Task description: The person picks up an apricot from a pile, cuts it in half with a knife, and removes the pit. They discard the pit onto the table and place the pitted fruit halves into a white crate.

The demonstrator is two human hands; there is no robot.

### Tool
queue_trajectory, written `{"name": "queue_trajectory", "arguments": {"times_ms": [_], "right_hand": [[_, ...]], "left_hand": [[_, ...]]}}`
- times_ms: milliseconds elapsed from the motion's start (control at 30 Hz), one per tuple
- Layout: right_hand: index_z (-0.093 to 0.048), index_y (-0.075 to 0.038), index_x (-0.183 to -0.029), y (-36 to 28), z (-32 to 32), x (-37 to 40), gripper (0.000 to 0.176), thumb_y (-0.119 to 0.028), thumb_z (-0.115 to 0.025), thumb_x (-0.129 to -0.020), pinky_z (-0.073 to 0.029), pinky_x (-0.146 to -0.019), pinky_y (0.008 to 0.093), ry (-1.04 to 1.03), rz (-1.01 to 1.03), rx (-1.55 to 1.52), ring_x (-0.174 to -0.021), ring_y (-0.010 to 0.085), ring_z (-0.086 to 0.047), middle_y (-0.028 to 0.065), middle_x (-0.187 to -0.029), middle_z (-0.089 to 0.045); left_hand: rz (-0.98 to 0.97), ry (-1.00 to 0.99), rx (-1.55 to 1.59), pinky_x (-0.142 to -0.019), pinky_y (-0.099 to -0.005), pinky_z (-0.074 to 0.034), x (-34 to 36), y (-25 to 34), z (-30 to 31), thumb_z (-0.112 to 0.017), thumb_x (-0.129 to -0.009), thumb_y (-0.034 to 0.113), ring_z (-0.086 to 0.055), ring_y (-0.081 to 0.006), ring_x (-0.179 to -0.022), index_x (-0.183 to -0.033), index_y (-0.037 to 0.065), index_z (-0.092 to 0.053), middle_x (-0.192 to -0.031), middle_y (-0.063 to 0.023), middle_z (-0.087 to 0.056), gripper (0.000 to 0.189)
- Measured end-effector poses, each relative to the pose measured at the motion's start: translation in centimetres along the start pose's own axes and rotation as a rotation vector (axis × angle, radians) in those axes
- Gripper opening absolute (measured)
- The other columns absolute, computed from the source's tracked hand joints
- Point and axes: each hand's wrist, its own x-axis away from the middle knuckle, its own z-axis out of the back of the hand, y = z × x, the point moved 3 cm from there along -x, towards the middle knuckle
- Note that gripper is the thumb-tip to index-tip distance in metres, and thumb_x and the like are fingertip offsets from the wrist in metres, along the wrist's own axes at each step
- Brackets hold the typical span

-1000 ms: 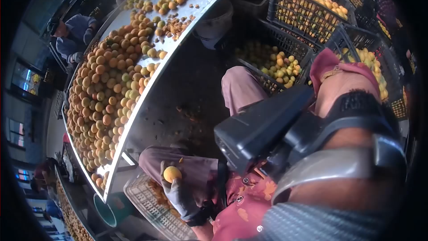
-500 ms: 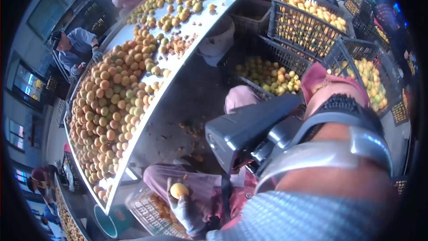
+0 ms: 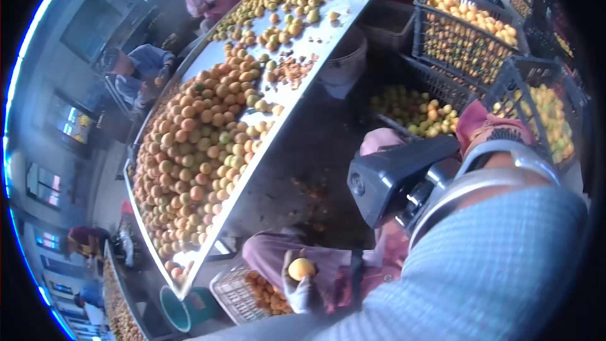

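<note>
My left hand (image 3: 299,292), in a pale glove, is closed around a round yellow-orange fruit (image 3: 302,269) above my bent leg in pink trousers (image 3: 268,252). Below it is a light plastic basket (image 3: 224,295) with orange pieces inside. My right arm, in a blue checked sleeve (image 3: 480,249), reaches out at the right with a dark device (image 3: 391,180) strapped at the wrist. Of my right hand, only the pink glove cuff (image 3: 473,126) shows plainly, near crates of fruit. Its fingers are hidden, so what they hold cannot be seen.
A long metal-edged table (image 3: 237,196) carries a heap of fruit and some scraps. Dark crates of fruit (image 3: 467,38) stand at the right, near a white bucket (image 3: 344,66). A teal tub (image 3: 180,316) sits below the table corner. Co-workers sit along the far side.
The view has shifted, so the table and crates appear farther right and lower. My left hand still holds the fruit. A co-worker across the table has lowered their head.
</note>
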Motion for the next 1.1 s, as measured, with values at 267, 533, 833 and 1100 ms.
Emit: {"name": "queue_trajectory", "arguments": {"times_ms": [267, 533, 833, 1100], "right_hand": [[-0.057, -0.004, -0.125, 0.6, -2.1, 3.3, 0.038, -0.027, -0.056, -0.095, -0.038, -0.037, 0.0195, 0.006, -0.083, 0.009, -0.05, 0.0067, -0.057, 0.004, -0.073, -0.066], [-0.058, -0.004, -0.125, 0.5, -1.4, 3.5, 0.038, -0.027, -0.056, -0.095, -0.039, -0.038, 0.0195, 0.009, -0.012, 0.147, -0.051, 0.007, -0.057, 0.0041, -0.074, -0.066], [-0.058, -0.005, -0.125, -0.6, -1.0, 0.8, 0.038, -0.027, -0.056, -0.095, -0.04, -0.038, 0.0196, -0.1, 0.118, 0.35, -0.051, 0.0073, -0.058, 0.0041, -0.074, -0.066], [-0.058, -0.005, -0.124, 1.1, -4.4, 4.3, 0.037, -0.027, -0.057, -0.095, -0.04, -0.039, 0.0196, -0.089, 0.031, 0.3, -0.052, 0.0076, -0.059, 0.0042, -0.074, -0.066]], "left_hand": [[0.166, -0.107, 0.099, -0.094, -0.0345, -0.052, 4.1, -2.6, 2.6, -0.077, -0.081, 0.011, -0.057, -0.0237, -0.116, -0.143, 0.001, -0.036, -0.136, -0.0179, -0.05, 0.076], [0.19, -0.171, 0.13, -0.095, -0.0347, -0.051, 1.6, -2.9, -0.1, -0.077, -0.08, 0.011, -0.056, -0.0238, -0.117, -0.144, 0.001, -0.035, -0.137, -0.0177, -0.049, 0.077], [0.158, -0.214, 0.277, -0.097, -0.0348, -0.051, -1.4, -3.3, -5.6, -0.077, -0.08, 0.011, -0.055, -0.0239, -0.119, -0.144, 0.001, -0.034, -0.138, -0.0174, -0.048, 0.078], [0.368, -0.147, 0.211, -0.098, -0.0349, -0.05, 3.1, -3.5, -4.6, -0.077, -0.08, 0.01, -0.054, -0.024, -0.12, -0.145, 0.002, -0.034, -0.139, -0.0172, -0.048, 0.079]]}}
